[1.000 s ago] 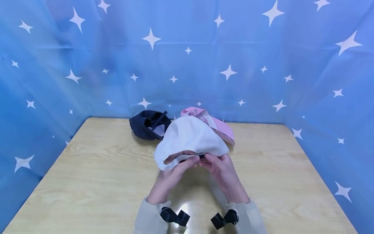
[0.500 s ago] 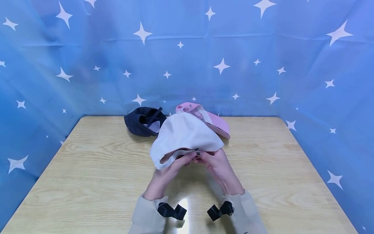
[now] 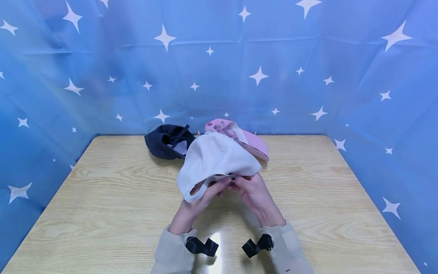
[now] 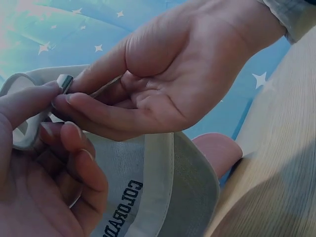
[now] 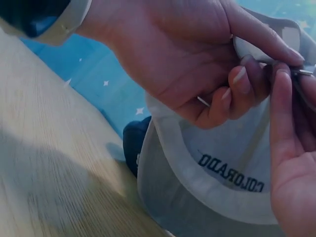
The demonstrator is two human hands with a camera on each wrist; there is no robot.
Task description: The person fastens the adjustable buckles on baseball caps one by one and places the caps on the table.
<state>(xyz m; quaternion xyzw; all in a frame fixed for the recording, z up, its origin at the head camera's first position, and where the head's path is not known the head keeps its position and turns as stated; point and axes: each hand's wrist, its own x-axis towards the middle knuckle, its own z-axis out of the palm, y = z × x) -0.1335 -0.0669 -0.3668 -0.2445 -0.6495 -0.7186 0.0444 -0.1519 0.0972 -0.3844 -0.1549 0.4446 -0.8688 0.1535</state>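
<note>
A white baseball cap (image 3: 217, 156) is held with its back opening facing me. Its back strap (image 4: 29, 131) runs through a small metal buckle (image 4: 64, 81). My left hand (image 3: 196, 205) pinches the strap beside the buckle between thumb and fingers. My right hand (image 3: 256, 194) pinches at the buckle's other side, the two thumbs almost meeting. The wrist views look into the cap's underside, where mirrored "COLORADO" lettering (image 5: 232, 173) shows on the inner front. In the head view the cap's brim is hidden behind its crown.
Behind the white cap, a dark navy cap (image 3: 164, 142) lies to the left, its opening showing. A pink cap (image 3: 254, 144) lies to the right, partly covered in this view. Both are near the back edge of the wooden table (image 3: 102, 190), below a blue star-patterned curtain (image 3: 219, 76).
The head view has shifted slightly, moving everything up and left. Both hands keep their pinch near the buckle, while the left side of the cap's back opening has dipped and widened a little.
</note>
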